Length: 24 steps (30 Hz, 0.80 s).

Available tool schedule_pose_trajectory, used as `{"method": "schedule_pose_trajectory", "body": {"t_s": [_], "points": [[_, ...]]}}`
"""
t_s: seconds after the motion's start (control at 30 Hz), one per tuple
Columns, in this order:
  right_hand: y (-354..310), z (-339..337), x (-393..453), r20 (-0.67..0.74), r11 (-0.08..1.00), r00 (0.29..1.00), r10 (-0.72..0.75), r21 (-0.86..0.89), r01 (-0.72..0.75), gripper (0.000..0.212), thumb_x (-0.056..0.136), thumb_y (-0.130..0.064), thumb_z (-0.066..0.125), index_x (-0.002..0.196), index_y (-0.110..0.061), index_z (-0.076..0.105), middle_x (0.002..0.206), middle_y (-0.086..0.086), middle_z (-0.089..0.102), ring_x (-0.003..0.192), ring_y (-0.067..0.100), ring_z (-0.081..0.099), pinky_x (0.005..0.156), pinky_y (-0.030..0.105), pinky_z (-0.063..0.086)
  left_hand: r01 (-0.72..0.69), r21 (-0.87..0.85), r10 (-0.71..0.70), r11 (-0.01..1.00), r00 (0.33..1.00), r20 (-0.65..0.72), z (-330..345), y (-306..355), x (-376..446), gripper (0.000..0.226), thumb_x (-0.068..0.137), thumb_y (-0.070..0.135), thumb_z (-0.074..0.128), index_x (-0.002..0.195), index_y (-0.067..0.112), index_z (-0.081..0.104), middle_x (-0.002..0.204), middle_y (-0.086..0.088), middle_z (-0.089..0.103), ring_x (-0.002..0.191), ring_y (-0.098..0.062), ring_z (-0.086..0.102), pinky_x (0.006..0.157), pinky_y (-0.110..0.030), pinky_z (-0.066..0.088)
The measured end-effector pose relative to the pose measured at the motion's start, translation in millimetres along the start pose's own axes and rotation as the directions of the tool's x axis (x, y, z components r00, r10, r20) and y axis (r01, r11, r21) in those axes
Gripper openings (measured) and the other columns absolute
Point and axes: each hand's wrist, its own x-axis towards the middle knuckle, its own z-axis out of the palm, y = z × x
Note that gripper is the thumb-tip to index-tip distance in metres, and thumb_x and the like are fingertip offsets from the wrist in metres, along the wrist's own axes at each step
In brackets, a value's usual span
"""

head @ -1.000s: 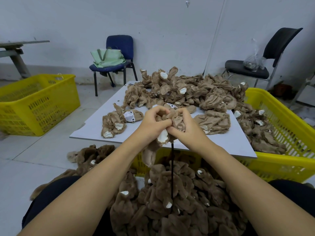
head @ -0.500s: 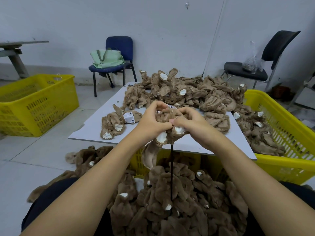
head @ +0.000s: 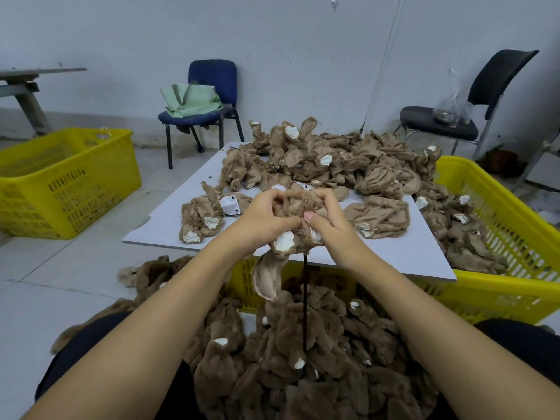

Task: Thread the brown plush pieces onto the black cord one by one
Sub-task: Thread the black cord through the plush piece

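Observation:
Both hands hold one brown plush piece [head: 298, 237] above the near edge of the white board. My left hand [head: 263, 216] grips its left side and my right hand [head: 328, 221] grips its right side, thumbs meeting in the middle. A flap of the piece hangs down at the lower left. The black cord [head: 305, 301] runs straight down from under the piece into a mass of darker brown plush pieces [head: 303, 359] on my lap. The cord's top end is hidden inside the piece.
Loose plush pieces [head: 327, 165] are heaped on the white board [head: 163, 219], with a small bunch [head: 200, 216] at its left. A yellow crate [head: 497, 237] under the board holds more; another yellow crate [head: 66, 183] stands left. A blue chair [head: 209, 95] and black chair [head: 472, 95] stand by the wall.
Both hands have lifted the piece slightly and drawn closer together, bunching it between the thumbs. The cord still hangs straight below.

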Motion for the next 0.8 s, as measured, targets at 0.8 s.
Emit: {"method": "schedule_pose_trajectory", "body": {"t_s": [0.8], "points": [[-3.8, -2.7, 17.2, -0.131, 0.961, 0.955, 0.265, 0.123, -0.25, 0.019, 0.102, -0.003, 0.039, 0.101, -0.008, 0.057, 0.106, 0.014, 0.061, 0.095, 0.024, 0.06, 0.083, 0.04, 0.052, -0.267, 0.289, 0.306, 0.919, 0.947, -0.099, 13.8, 2.2, -11.2, 0.03, 0.08, 0.018, 0.076, 0.084, 0.032, 0.05, 0.072, 0.02, 0.061, 0.055, -0.001, 0.052, 0.05, -0.019, 0.042]]}}
